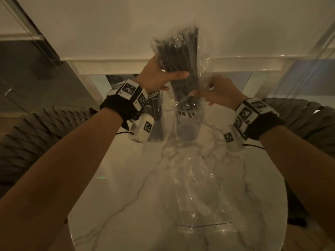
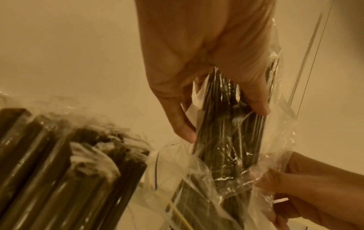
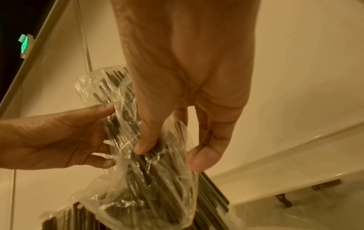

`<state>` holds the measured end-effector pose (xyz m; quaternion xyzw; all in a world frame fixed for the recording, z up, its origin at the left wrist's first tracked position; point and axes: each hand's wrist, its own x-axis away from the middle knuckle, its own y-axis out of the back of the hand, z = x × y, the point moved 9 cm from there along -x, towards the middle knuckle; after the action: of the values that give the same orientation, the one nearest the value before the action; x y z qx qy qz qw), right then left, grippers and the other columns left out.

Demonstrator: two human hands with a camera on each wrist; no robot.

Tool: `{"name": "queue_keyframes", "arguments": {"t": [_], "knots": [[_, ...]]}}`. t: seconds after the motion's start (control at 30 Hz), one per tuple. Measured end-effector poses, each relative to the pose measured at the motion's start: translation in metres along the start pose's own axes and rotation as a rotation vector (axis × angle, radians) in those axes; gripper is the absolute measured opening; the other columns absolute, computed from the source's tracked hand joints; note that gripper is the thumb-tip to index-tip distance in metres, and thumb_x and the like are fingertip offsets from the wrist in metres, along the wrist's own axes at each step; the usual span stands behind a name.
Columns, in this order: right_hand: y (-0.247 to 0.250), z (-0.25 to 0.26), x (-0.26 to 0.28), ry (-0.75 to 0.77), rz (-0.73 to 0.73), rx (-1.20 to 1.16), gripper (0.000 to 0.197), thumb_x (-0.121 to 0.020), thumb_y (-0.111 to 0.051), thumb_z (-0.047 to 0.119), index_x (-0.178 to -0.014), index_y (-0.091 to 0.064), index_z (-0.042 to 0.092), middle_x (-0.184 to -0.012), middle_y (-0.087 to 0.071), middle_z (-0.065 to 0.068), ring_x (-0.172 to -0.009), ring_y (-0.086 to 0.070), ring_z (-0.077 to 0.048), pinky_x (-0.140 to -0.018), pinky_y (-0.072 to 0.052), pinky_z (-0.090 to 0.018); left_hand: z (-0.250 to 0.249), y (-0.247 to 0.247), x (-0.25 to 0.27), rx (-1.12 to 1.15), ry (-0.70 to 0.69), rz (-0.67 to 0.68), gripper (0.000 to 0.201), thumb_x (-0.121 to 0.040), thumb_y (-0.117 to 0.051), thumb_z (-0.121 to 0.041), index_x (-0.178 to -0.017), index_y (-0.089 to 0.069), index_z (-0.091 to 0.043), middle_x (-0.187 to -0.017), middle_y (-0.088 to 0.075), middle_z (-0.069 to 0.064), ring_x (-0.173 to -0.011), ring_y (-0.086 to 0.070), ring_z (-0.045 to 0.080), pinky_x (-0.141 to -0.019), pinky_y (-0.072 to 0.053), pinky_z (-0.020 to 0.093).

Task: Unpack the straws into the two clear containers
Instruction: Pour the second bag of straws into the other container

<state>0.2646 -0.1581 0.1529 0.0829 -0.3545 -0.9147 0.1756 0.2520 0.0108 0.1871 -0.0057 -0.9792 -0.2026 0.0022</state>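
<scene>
1. The left hand (image 1: 159,78) grips the bag of black straws (image 1: 183,69) around its middle, above the right clear container (image 1: 188,127).
2. The right hand (image 1: 219,93) pinches the thin, slippery bag near its open bottom.
3. The straws look light and stiff; holding the middle seems best.

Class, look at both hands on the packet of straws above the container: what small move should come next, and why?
Probably ease the plastic bag upward with the right hand while the left hand grips the straws. Their lower ends already poke out above the right container, so they should drop in.
</scene>
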Motion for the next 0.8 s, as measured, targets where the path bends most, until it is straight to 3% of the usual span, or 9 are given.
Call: {"name": "queue_keyframes", "arguments": {"t": [0.13, 0.23, 0.33, 0.53, 0.67, 0.8], "knots": [[-0.003, -0.005, -0.001, -0.063, 0.015, -0.033, 0.026, -0.078, -0.069, 0.045, -0.095, -0.059, 0.029, -0.072, -0.06, 0.017, -0.06, -0.061, -0.003, -0.04, -0.046, -0.009, -0.007, 0.005, -0.002, -0.042, -0.042, -0.028, 0.079, -0.066, -0.082, -0.042, -0.132, -0.043, -0.023, -0.121, -0.06, -0.002, -0.105, -0.062, 0.015, -0.059, -0.056, 0.027], [-0.004, -0.01, 0.0, -0.109, 0.018, -0.07, 0.031, -0.077, -0.068, 0.049, -0.1, -0.057, 0.031, -0.069, -0.062, 0.013, -0.06, -0.063, -0.006, -0.041, -0.049, -0.01, -0.011, 0.005, -0.003, -0.045, -0.07, -0.036, 0.079, -0.067, -0.083, -0.038, -0.132, -0.041, -0.025, -0.115, -0.061, -0.003, -0.099, -0.064, 0.012, -0.062, -0.06, 0.031], [-0.007, -0.015, 0.0, -0.126, 0.017, -0.085, 0.03, -0.079, -0.067, 0.046, -0.101, -0.059, 0.027, -0.073, -0.063, 0.011, -0.062, -0.064, -0.008, -0.042, -0.048, -0.011, -0.011, 0.004, -0.004, -0.063, -0.095, -0.035, 0.078, -0.066, -0.084, -0.036, -0.132, -0.043, -0.027, -0.115, -0.059, 0.001, -0.102, -0.062, 0.014, -0.066, -0.06, 0.032], [-0.014, -0.018, -0.001, -0.091, 0.028, -0.138, 0.019, -0.085, -0.063, 0.038, -0.097, -0.065, 0.023, -0.088, -0.07, 0.0, -0.064, -0.064, -0.015, -0.052, -0.055, -0.021, -0.016, -0.004, -0.008, -0.091, -0.165, -0.028, 0.064, -0.074, -0.079, -0.025, -0.13, -0.05, -0.018, -0.108, -0.061, -0.002, -0.101, -0.06, 0.012, -0.057, -0.058, 0.024], [-0.013, -0.023, -0.004, -0.107, 0.025, -0.149, 0.031, -0.085, -0.063, 0.039, -0.105, -0.067, 0.016, -0.093, -0.07, -0.002, -0.067, -0.066, -0.018, -0.059, -0.057, -0.028, -0.016, -0.006, -0.012, -0.09, -0.164, -0.021, 0.058, -0.076, -0.077, -0.023, -0.129, -0.052, -0.018, -0.103, -0.064, 0.0, -0.095, -0.064, 0.014, -0.057, -0.057, 0.022], [-0.012, -0.029, -0.004, -0.133, 0.023, -0.17, 0.036, -0.083, -0.064, 0.044, -0.105, -0.069, 0.016, -0.097, -0.071, -0.002, -0.07, -0.067, -0.019, -0.06, -0.056, -0.029, -0.018, -0.011, -0.013, -0.087, -0.159, 0.008, 0.045, -0.08, -0.073, -0.02, -0.123, -0.056, -0.02, -0.1, -0.072, 0.008, -0.085, -0.071, 0.022, -0.062, -0.06, 0.032]]}}
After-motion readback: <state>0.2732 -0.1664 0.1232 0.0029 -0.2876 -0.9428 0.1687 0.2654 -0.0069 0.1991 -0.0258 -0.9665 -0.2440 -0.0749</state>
